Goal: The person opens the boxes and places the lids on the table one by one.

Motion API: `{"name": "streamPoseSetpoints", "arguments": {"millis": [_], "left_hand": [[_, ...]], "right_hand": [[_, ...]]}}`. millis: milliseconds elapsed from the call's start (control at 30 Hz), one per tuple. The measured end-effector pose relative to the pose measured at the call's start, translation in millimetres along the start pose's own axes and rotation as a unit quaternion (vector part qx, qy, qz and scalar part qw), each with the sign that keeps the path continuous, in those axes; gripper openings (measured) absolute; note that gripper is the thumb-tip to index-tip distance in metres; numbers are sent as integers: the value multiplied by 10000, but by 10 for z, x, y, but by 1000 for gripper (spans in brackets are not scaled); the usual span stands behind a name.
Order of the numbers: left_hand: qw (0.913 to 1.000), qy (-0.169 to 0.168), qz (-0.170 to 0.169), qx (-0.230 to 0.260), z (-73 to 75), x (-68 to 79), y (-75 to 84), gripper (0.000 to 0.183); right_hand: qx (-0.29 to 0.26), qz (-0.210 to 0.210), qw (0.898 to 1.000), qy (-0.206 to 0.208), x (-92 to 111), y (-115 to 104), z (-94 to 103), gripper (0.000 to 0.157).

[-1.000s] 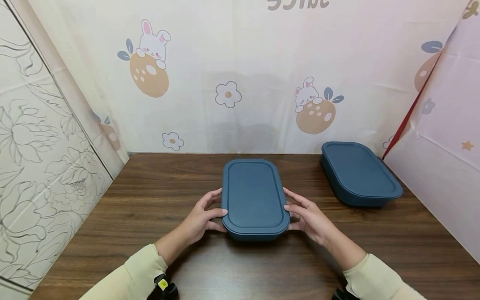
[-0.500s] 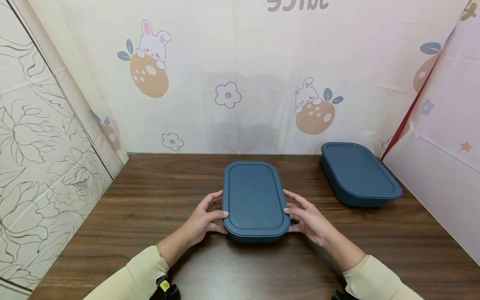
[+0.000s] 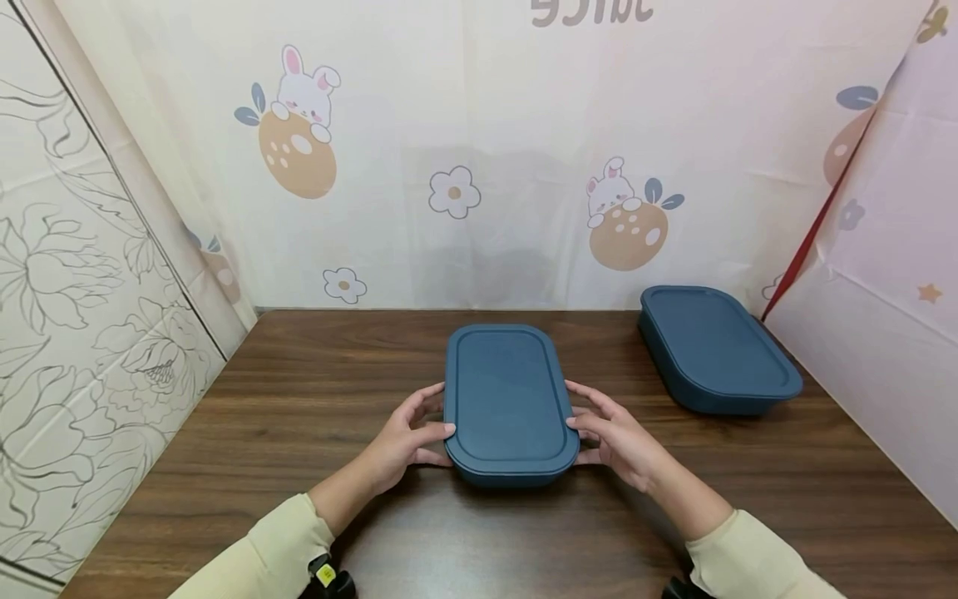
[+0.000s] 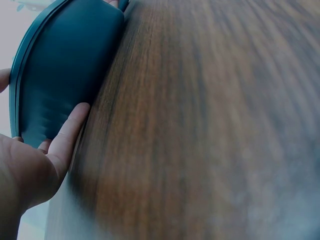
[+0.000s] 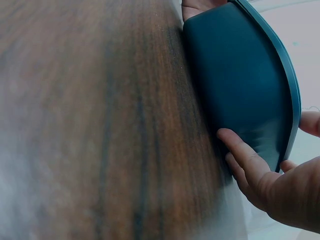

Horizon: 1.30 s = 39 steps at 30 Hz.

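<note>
A dark blue rectangular lidded container (image 3: pixel 509 399) rests on the wooden table in front of me, its lid in place. My left hand (image 3: pixel 397 441) grips its left side, thumb on the lid's edge and fingers along the wall. On the opposite side my right hand (image 3: pixel 624 441) holds it the same way. In the left wrist view, one left finger reaches low on the container's wall (image 4: pixel 67 55), close to the tabletop. From the right wrist view, right fingers (image 5: pixel 245 152) lie against the lower wall (image 5: pixel 240 70). The container's inside is hidden by the lid.
A second blue lidded container (image 3: pixel 718 345) stands at the back right of the wooden table (image 3: pixel 314 383). Behind the table hangs a printed curtain (image 3: pixel 509 150) with rabbits and flowers. Patterned panels flank both sides, and a red strip (image 3: pixel 816 225) runs down the right corner.
</note>
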State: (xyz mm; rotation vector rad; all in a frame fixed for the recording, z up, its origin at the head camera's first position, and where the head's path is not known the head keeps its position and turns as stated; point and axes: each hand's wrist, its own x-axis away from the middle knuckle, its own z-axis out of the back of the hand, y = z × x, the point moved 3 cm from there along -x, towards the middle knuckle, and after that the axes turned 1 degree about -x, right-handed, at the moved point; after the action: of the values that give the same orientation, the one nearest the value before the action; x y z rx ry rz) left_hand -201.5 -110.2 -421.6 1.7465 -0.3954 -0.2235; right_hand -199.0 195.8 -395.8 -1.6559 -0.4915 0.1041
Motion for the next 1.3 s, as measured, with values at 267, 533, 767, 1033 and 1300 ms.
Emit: {"name": "streamPoseSetpoints", "arguments": {"millis": [267, 533, 767, 1033, 1300], "left_hand": [[9999, 5, -111, -77, 26, 18, -8, 69], [9988, 202, -281, -338, 70, 46, 38, 62], [9975, 84, -401, -571, 82, 59, 134, 58], [9943, 320, -311, -968, 105, 79, 215, 53], [9866, 311, -469, -1535, 164, 104, 250, 47]], "right_hand": [[226, 78, 9997, 86, 5, -1, 3, 68], [510, 106, 9981, 334, 15, -39, -3, 64], [590, 70, 9979, 274, 34, -56, 31, 63], [937, 199, 9954, 98, 70, -130, 26, 63], [1389, 311, 9897, 125, 106, -186, 50, 62]]}}
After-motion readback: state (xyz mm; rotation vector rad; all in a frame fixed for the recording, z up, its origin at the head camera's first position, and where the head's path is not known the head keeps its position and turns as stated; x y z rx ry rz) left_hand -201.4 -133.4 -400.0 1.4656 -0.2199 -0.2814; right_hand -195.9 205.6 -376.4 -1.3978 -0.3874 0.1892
